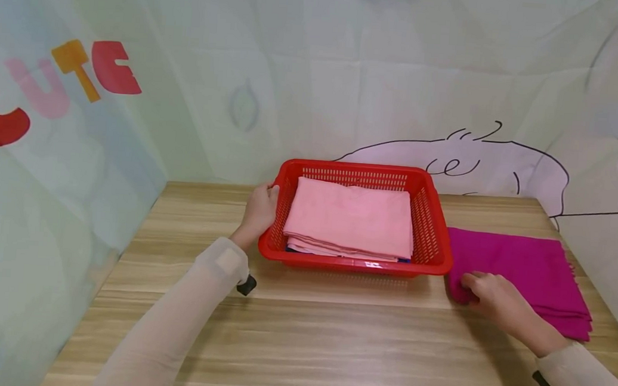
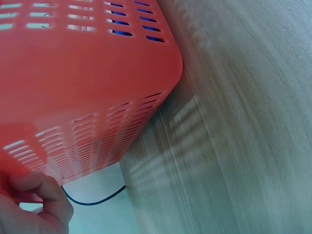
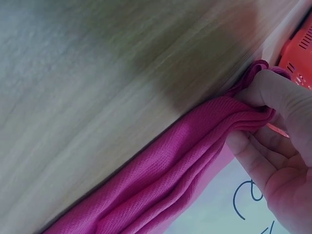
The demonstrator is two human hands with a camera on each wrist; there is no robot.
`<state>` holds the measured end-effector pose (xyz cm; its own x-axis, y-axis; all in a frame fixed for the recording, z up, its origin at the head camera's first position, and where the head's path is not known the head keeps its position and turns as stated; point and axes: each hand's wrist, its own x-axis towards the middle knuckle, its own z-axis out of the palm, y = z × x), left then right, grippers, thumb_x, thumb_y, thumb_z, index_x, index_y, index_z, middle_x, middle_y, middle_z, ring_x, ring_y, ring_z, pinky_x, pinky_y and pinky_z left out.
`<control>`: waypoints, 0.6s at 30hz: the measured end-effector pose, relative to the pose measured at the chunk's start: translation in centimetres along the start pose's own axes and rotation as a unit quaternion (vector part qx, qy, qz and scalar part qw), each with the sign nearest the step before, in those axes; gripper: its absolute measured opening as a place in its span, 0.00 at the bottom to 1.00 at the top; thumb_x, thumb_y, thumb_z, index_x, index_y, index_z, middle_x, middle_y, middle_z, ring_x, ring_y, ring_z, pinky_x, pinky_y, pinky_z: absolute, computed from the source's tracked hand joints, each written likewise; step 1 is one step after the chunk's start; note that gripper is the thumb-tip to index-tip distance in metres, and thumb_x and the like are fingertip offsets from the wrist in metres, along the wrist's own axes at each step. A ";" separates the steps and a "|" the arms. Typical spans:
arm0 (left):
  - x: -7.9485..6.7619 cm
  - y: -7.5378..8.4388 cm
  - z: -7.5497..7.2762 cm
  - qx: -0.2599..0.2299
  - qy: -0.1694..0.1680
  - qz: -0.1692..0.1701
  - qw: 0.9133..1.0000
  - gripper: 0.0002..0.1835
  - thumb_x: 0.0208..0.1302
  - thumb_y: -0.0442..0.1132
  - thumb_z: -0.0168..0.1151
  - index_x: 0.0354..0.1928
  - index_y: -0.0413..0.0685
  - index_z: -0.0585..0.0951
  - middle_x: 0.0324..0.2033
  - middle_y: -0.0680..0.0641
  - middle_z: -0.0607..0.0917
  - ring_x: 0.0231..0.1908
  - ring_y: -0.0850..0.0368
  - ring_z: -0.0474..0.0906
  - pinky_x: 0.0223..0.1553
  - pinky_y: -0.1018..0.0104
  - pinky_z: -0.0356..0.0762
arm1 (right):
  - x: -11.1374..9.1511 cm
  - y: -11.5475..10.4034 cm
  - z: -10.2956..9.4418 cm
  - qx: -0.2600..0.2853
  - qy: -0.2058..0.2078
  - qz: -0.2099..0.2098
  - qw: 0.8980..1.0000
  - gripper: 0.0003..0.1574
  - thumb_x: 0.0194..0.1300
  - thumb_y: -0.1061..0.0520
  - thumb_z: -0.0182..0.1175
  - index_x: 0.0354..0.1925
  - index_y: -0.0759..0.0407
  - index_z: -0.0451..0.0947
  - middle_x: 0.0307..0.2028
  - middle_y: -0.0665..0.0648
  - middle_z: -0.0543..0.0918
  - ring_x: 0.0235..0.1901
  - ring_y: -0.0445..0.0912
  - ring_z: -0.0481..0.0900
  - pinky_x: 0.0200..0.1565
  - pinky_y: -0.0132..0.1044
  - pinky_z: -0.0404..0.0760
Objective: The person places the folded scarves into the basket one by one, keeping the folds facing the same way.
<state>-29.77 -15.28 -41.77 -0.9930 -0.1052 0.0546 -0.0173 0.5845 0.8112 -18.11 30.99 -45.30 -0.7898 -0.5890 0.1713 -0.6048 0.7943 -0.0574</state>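
Note:
A red plastic basket [image 1: 355, 264] with slotted walls stands on the table. Inside it lies a folded pink cloth [image 1: 351, 217], with a bit of dark blue showing beneath. My left hand [image 1: 260, 210] grips the basket's left rim; in the left wrist view its curled fingers [image 2: 41, 195] hold the edge. To the right of the basket lies a folded magenta cloth [image 1: 519, 270] with a fringed right edge. My right hand [image 1: 500, 302] pinches its near left corner, and the right wrist view shows the fabric layers [image 3: 195, 151] between thumb and fingers.
The wood-grain table [image 1: 331, 344] stretches in front of the basket. A printed fabric backdrop [image 1: 241, 80] with letters and line drawings rises behind and along both sides, close to the basket's far edge.

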 end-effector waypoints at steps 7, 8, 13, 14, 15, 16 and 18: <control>-0.1 -0.1 0.0 0.003 0.001 -0.002 1.000 0.23 0.81 0.41 0.41 0.66 0.29 0.68 0.51 0.31 0.79 0.46 0.41 0.80 0.50 0.50 0.82 | -0.2 -0.3 -0.1 0.007 -0.003 0.001 1.000 0.27 0.35 0.75 0.77 0.23 0.56 0.69 0.21 0.47 0.70 0.21 0.40 0.66 0.21 0.37 0.73; 0.0 0.0 0.0 0.005 0.003 0.000 1.000 0.23 0.81 0.41 0.41 0.66 0.29 0.68 0.51 0.31 0.79 0.46 0.41 0.79 0.51 0.50 0.82 | -0.3 -0.3 -0.1 0.009 -0.005 0.004 1.000 0.27 0.35 0.74 0.77 0.23 0.56 0.70 0.21 0.47 0.70 0.21 0.40 0.67 0.21 0.37 0.73; -0.1 0.1 0.0 -0.001 0.001 -0.001 1.000 0.23 0.81 0.41 0.42 0.66 0.29 0.68 0.51 0.31 0.79 0.45 0.41 0.80 0.50 0.50 0.82 | -0.5 -0.5 -0.3 0.017 -0.017 0.019 1.000 0.26 0.36 0.75 0.75 0.23 0.56 0.69 0.21 0.46 0.69 0.21 0.39 0.64 0.21 0.35 0.71; -0.1 0.1 0.0 -0.001 0.002 -0.001 1.000 0.23 0.81 0.41 0.42 0.66 0.29 0.68 0.50 0.31 0.79 0.45 0.40 0.80 0.50 0.50 0.82 | -0.5 -0.5 -0.3 0.018 -0.018 0.020 0.999 0.26 0.36 0.76 0.73 0.22 0.55 0.69 0.20 0.46 0.68 0.21 0.39 0.63 0.21 0.34 0.70; -0.2 0.1 0.0 -0.003 0.001 -0.003 1.000 0.23 0.81 0.41 0.43 0.66 0.30 0.68 0.50 0.31 0.80 0.45 0.41 0.80 0.49 0.50 0.83 | -0.6 -0.5 -0.3 0.019 -0.017 0.019 1.000 0.26 0.36 0.76 0.73 0.22 0.55 0.68 0.20 0.46 0.67 0.21 0.39 0.63 0.21 0.34 0.69; -0.1 0.1 0.0 -0.001 0.004 -0.002 1.000 0.23 0.81 0.41 0.43 0.66 0.30 0.69 0.50 0.31 0.80 0.45 0.41 0.80 0.49 0.50 0.83 | -0.6 -0.5 -0.3 0.020 -0.015 0.017 1.000 0.26 0.36 0.76 0.72 0.22 0.55 0.68 0.20 0.46 0.66 0.21 0.39 0.62 0.21 0.34 0.67; 0.0 0.1 0.0 0.004 0.007 0.001 1.000 0.23 0.81 0.40 0.43 0.65 0.29 0.69 0.50 0.31 0.80 0.45 0.41 0.80 0.50 0.50 0.82 | -0.7 -0.5 -0.3 0.020 -0.008 0.012 1.000 0.27 0.35 0.76 0.72 0.22 0.54 0.67 0.20 0.45 0.65 0.21 0.39 0.61 0.21 0.34 0.66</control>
<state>-29.73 -15.19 -41.72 -0.9911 -0.1154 0.0657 -0.0154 0.5910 0.8066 -17.22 31.02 -45.12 -0.8048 -0.5732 0.1541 -0.5898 0.8013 -0.1001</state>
